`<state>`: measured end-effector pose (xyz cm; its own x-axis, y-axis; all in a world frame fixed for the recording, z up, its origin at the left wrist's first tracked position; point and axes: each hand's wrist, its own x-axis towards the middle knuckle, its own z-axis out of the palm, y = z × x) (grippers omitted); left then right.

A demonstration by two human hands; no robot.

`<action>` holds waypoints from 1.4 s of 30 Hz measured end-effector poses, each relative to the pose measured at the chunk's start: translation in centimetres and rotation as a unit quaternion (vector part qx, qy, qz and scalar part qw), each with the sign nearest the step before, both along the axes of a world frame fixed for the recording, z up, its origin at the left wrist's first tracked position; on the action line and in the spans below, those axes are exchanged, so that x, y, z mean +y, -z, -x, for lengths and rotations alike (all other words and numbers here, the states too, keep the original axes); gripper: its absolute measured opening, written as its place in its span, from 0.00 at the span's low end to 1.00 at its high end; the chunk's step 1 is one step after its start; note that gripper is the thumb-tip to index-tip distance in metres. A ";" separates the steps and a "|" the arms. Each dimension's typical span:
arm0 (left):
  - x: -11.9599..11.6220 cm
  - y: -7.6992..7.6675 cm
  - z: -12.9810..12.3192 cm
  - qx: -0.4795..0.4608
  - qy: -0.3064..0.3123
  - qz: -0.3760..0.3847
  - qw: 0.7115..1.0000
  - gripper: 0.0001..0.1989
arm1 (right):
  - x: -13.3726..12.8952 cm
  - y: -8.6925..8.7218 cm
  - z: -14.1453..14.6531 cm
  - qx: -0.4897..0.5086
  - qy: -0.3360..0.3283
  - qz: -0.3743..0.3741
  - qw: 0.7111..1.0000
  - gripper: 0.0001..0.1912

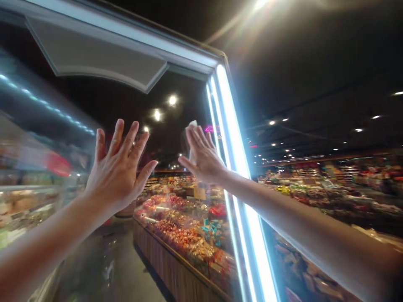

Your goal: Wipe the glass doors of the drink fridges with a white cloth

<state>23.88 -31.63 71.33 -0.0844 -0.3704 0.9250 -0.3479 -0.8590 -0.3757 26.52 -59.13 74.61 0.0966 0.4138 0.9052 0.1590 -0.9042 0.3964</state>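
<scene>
Head view, only one here. Both arms are reaching up and forward toward a glass panel (171, 138), which is sitting inside a pale frame (135, 29) with bright light strips (235, 134) running down its right side.

Left hand (113, 170): palm facing the glass, back of hand facing the camera, fingers fanned wide, thumb out, nothing showing in it. Probably serving as a steadying or bracing hand; whether the palm is touching, can't tell.

Right hand (205, 157): lying flat-looking, fingers straight and closer together, thumb standing apart, no pinch visible. A small white piece (193, 123) is poking out just past the fingertips, so most of it, if there is more, is hiding behind the hand. Looks like the flat fingers are backing it against the glass, spreading pressure instead of gripping; contact isn't clear, and material is too blurred to tell. Right forearm is crossing in front of the light strips.

Beyond, a wood-sided bin (166, 256) is holding heaped goods (179, 228), well apart from both hands. Blurred shelving (28, 201) is standing at left.
</scene>
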 end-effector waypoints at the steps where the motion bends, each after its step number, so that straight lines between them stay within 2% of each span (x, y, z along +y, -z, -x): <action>1: -0.4 0.0 0.0 0.002 0.002 -0.003 1.000 0.37 | -0.4 0.4 -0.1 -0.006 -0.007 0.048 0.999 0.51; 2: -0.7 0.0 0.0 0.005 0.004 -0.006 1.000 0.36 | -0.8 0.7 -0.3 -0.013 -0.013 0.075 0.997 0.50; 3: -0.9 0.0 -0.1 0.008 0.005 -0.008 1.000 0.36 | -1.3 1.0 -0.6 -0.022 -0.019 0.071 0.997 0.49; 7: -1.0 0.2 -0.3 0.010 -0.005 -0.011 1.000 0.37 | -2.3 1.7 -1.3 -0.049 -0.045 -0.088 0.994 0.47; 8: -0.9 0.3 -0.4 0.011 -0.009 -0.012 1.000 0.37 | -2.2 2.0 -1.3 -0.051 -0.051 -0.085 0.994 0.47; 12: 0.1 0.6 -0.4 0.013 -0.018 -0.015 1.000 0.37 | -1.6 2.9 -1.0 -0.041 -0.054 0.068 0.995 0.50; 13: 0.5 0.8 -0.4 0.010 -0.022 -0.015 1.000 0.37 | -1.7 2.9 -0.9 -0.042 -0.056 0.063 0.996 0.48; 15: 1.7 1.3 -0.3 -0.003 -0.030 -0.014 0.999 0.36 | -1.8 2.9 -0.8 -0.047 -0.064 -0.018 0.997 0.45; 17: 3.0 2.3 0.0 -0.012 -0.038 -0.016 0.999 0.35 | -0.8 3.9 -0.6 -0.041 -0.067 -0.077 0.994 0.46; 18: 3.8 3.1 0.2 -0.018 -0.039 -0.021 0.999 0.34 | 0.1 5.0 -0.3 -0.028 -0.066 -0.057 0.996 0.48; 20: 5.3 5.2 0.8 -0.021 -0.042 -0.030 0.998 0.34 | 2.9 7.9 0.3 0.013 -0.062 0.072 0.995 0.55; 22: 6.8 8.1 1.8 -0.020 -0.045 -0.043 0.998 0.34 | 5.8 10.6 1.1 0.041 -0.072 0.221 0.972 0.59; 23: 7.5 9.7 2.3 -0.016 -0.047 -0.046 0.998 0.35 | 6.9 11.5 1.5 0.042 -0.078 0.252 0.964 0.59; 24: 8.2 11.4 2.8 -0.007 -0.050 -0.047 0.998 0.35 | 7.9 12.1 1.7 0.035 -0.084 0.243 0.966 0.59; 26: 9.6 14.7 3.8 0.013 -0.049 -0.041 0.998 0.36 | 9.3 12.8 1.9 0.016 -0.086 0.127 0.988 0.54; 28: 11.1 17.6 4.4 0.041 -0.055 -0.021 0.997 0.37 | 10.9 14.1 1.7 0.009 -0.084 0.020 0.996 0.51; 29: 11.8 18.9 4.5 0.056 -0.060 -0.009 0.997 0.38 | 11.8 15.3 1.6 0.013 -0.089 0.021 0.996 0.51; 30: 12.5 20.1 4.5 0.071 -0.066 0.004 0.995 0.39 | 12.9 16.7 1.6 0.018 -0.100 0.062 0.993 0.52; 32: 13.7 22.2 4.4 0.099 -0.072 0.026 0.992 0.40 | 15.2 19.8 1.9 0.029 -0.122 0.193 0.973 0.56; 33: 14.2 23.1 4.3 0.112 -0.073 0.036 0.990 0.40 | 16.2 21.2 2.1 0.035 -0.129 0.239 0.962 0.57; 34: 14.6 24.0 4.3 0.123 -0.074 0.047 0.988 0.40 | 17.1 22.2 2.4 0.037 -0.134 0.253 0.958 0.58; 35: 15.1 24.9 4.3 0.134 -0.075 0.057 0.986 0.41 | 17.9 23.0 2.6 0.042 -0.132 0.232 0.963 0.57; 38: 16.4 27.5 4.7 0.161 -0.082 0.092 0.979 0.41 | 20.3 24.9 3.2 0.057 -0.116 0.092 0.987 0.52; 39: 16.9 28.4 4.9 0.169 -0.083 0.105 0.977 0.42 | 21.4 25.7 3.3 0.060 -0.120 0.081 0.988 0.49; 42: 18.7 30.9 5.3 0.190 -0.081 0.142 0.968 0.42 | 25.9 28.4 3.8 0.071 -0.168 0.173 0.968 0.41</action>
<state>18.62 -12.90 40.46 0.3207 -0.0759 0.9442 -0.2665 -0.9637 0.0131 22.71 -33.27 46.19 0.0168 0.7201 0.6937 0.4951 -0.6088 0.6199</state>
